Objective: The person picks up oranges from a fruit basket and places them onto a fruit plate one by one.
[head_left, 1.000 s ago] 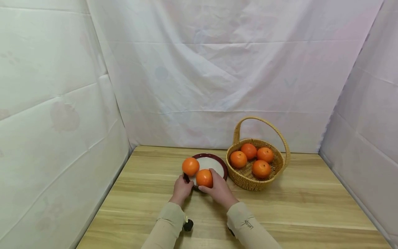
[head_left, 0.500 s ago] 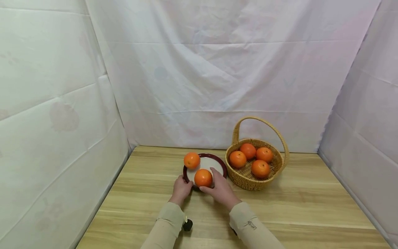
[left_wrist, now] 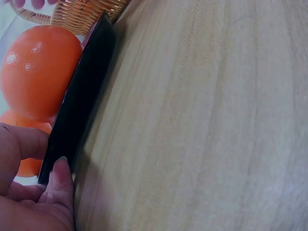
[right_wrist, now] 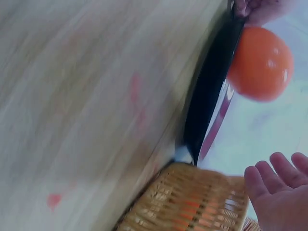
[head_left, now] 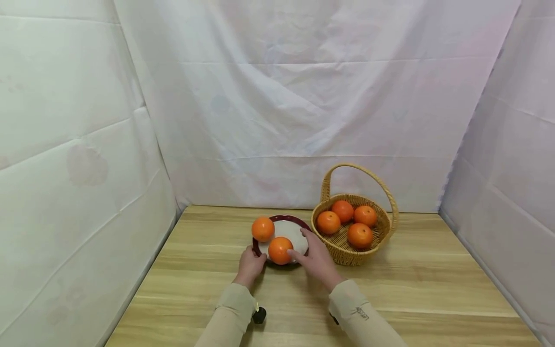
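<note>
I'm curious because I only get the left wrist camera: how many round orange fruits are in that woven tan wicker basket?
Observer: Four round orange fruits lie in the woven tan wicker basket.
Operator: Wow! And the right hand, is it holding one too?
Observer: No. It is open and holds nothing, close to the round plate with a white middle and dark red rim.

At bottom centre I see a cream left sleeve [head_left: 227, 315], with a black knob [head_left: 259, 315] beside it. The matching right sleeve [head_left: 370, 327] bears dark lettering [head_left: 360, 313].
</note>
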{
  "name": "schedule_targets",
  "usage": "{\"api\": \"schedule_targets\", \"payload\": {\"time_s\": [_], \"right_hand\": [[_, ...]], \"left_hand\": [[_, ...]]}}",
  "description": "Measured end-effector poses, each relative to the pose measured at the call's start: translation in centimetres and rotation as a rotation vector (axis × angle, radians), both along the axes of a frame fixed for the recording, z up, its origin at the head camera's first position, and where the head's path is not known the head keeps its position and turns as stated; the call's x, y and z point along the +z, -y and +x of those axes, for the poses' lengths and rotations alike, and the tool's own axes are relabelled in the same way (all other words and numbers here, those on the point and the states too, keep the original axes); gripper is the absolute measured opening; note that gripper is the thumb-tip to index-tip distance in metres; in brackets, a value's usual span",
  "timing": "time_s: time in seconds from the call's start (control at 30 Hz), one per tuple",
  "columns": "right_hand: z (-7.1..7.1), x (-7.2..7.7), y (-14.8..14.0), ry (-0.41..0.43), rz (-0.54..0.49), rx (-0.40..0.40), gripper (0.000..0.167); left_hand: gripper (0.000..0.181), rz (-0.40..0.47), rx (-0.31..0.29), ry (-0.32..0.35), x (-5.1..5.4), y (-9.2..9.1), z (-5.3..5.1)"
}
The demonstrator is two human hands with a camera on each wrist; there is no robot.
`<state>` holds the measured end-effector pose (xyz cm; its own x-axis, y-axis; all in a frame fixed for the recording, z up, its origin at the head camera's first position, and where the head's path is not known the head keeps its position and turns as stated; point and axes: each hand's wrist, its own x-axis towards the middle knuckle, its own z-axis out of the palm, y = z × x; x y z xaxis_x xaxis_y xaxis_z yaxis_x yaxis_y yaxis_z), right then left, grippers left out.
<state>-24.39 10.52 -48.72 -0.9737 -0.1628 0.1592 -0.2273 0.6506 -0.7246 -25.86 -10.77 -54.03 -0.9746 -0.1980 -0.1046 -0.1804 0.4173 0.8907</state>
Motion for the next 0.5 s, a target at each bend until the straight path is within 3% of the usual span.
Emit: {"api": "schedule_targets", "payload": {"time_s": [0.5], "right_hand": [[-0.5, 0.6, -4.5, -0.108, 0.058, -0.145, 0.052]], "left_hand": [[0.044, 0.002, 0.0, -0.016, -0.2, 0.0, 0.1]]}}
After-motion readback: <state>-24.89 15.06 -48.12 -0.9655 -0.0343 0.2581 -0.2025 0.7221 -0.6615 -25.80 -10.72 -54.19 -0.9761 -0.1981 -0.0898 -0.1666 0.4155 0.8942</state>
